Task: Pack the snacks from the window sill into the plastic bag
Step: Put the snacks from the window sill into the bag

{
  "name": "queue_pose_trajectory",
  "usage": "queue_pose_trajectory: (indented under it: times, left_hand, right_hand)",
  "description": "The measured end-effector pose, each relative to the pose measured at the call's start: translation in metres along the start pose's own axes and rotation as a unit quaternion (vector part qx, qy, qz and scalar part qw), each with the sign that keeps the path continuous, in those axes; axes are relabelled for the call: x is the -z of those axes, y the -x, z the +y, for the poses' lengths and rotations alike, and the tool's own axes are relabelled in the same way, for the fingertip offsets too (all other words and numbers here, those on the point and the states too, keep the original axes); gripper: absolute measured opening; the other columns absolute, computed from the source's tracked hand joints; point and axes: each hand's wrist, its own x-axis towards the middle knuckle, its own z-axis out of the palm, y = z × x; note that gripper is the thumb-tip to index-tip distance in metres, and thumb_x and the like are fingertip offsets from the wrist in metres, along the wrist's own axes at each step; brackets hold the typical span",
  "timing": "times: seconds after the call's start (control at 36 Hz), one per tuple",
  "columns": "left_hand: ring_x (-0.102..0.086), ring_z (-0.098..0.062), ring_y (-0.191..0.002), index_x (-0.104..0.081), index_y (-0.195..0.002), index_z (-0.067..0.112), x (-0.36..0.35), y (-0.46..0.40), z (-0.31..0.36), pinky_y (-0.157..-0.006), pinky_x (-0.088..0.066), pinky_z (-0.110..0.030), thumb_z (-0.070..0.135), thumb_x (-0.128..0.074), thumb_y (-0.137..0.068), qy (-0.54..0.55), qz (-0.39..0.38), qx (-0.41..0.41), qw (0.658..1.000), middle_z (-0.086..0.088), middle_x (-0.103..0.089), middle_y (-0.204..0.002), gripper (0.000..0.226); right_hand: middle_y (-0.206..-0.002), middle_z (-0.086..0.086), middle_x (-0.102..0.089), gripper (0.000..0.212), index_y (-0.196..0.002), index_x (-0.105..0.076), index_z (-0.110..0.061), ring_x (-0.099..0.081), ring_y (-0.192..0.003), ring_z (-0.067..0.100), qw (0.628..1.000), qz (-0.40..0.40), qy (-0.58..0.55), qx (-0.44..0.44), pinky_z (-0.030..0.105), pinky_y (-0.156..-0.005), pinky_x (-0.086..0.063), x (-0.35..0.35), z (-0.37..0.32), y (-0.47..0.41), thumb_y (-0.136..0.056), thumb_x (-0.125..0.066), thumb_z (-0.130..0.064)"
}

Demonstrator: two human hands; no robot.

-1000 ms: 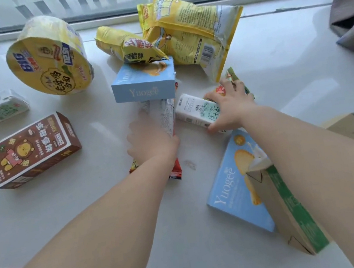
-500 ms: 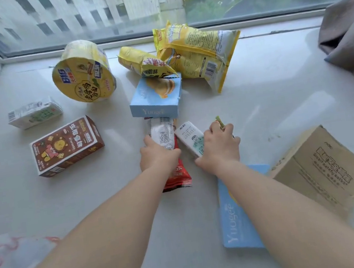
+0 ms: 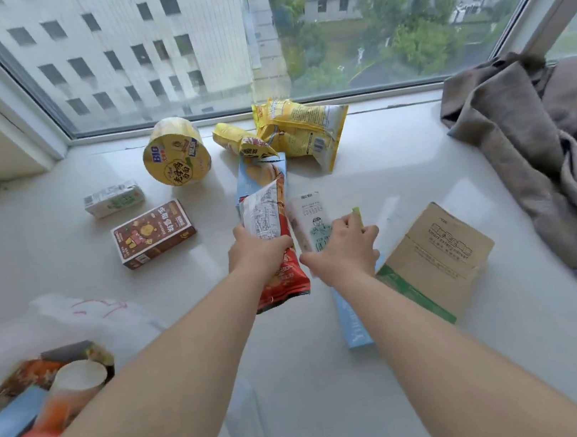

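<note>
Item 1, lower left of frame: plastic bag (image 3: pixel 82 324), white with red marking, mouth open toward me, a few packets and a pale cup-like tub already inside. I judge the packing partly done.

Item 2, centre: my left hand (image 3: pixel 256 251), fingers curled round the red snack packet (image 3: pixel 274 246). Change noted: half a second ago this packet lay flat on the window sill (image 3: pixel 403 171) under my fingers; now it is lifted and tilted, white label end up. To me that reads as the pick made and the carry to the bag due next.

Item 3, just right of centre: my right hand (image 3: pixel 345 247), clamped on the small white carton (image 3: pixel 312 226), which has also come up off the sill and stands nearly on end. A green sliver shows at the fingertips; I cannot tell what it is.

Item 4, right of that hand: brown cardboard box (image 3: pixel 442 255), lying partly over a flat blue box (image 3: pixel 351 325).

Item 5, mid-left: brown biscuit box (image 3: pixel 153 234), and beyond it a white-and-green carton (image 3: pixel 114 199).

Item 6, behind the red packet: a second blue box (image 3: pixel 258 174).

Item 7, far, by the glass: yellow noodle tub (image 3: pixel 176 156) on its side, two yellow crisp bags (image 3: pixel 300 132). All unpacked.

Item 8, far right: grey cloth (image 3: pixel 530 144), heaped.
</note>
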Motion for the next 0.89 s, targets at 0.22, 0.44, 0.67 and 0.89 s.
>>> queue_pose_trajectory:
  times: [0.22, 0.44, 0.67, 0.89]
  left_hand:
    - [-0.054, -0.027, -0.100, -0.035, -0.129, 0.015, 0.046, 0.065, -0.029, -0.078, -0.041, -0.031, 0.037, -0.068, -0.075, 0.065, 0.029, -0.047, 0.996, -0.009, -0.056, -0.115, 0.066]
    - [-0.051, -0.019, -0.093, -0.037, -0.130, 0.016, 0.116, 0.117, -0.060, -0.079, -0.039, -0.028, 0.034, -0.072, -0.075, 0.081, 0.072, -0.175, 0.979, 0.001, -0.054, -0.108, 0.068]
    - [-0.050, -0.016, -0.090, -0.036, -0.131, 0.017, 0.198, 0.147, -0.114, -0.072, -0.039, -0.027, 0.034, -0.070, -0.078, 0.104, 0.094, -0.237, 0.961, 0.002, -0.053, -0.105, 0.065]
    - [-0.057, -0.017, -0.091, -0.034, -0.132, 0.022, 0.259, 0.160, -0.176, -0.075, -0.051, -0.031, 0.033, -0.070, -0.080, 0.138, 0.107, -0.269, 0.947, 0.005, -0.054, -0.105, 0.064]
  right_hand:
    - [-0.129, 0.002, -0.036, 0.063, -0.123, -0.047, -0.009, -0.030, -0.114, 0.028, 0.990, 0.032, -0.140, -0.002, 0.036, -0.088, -0.042, 0.019, -0.026, 0.082, -0.074, -0.062, -0.046]
    - [-0.122, 0.002, -0.038, 0.062, -0.118, -0.049, -0.009, -0.031, -0.112, 0.026, 0.979, 0.087, -0.177, 0.056, 0.031, -0.081, -0.038, 0.032, -0.071, 0.154, -0.073, -0.065, -0.048]
    - [-0.110, -0.002, -0.035, 0.056, -0.117, -0.048, -0.012, -0.031, -0.109, 0.023, 0.966, 0.112, -0.192, 0.132, 0.029, -0.082, -0.035, 0.019, -0.132, 0.224, -0.074, -0.068, -0.041]
    - [-0.102, -0.005, -0.034, 0.043, -0.100, -0.049, -0.016, -0.033, -0.102, 0.019, 0.947, 0.100, -0.234, 0.194, 0.028, -0.081, -0.041, -0.017, -0.176, 0.268, -0.071, -0.072, -0.038]
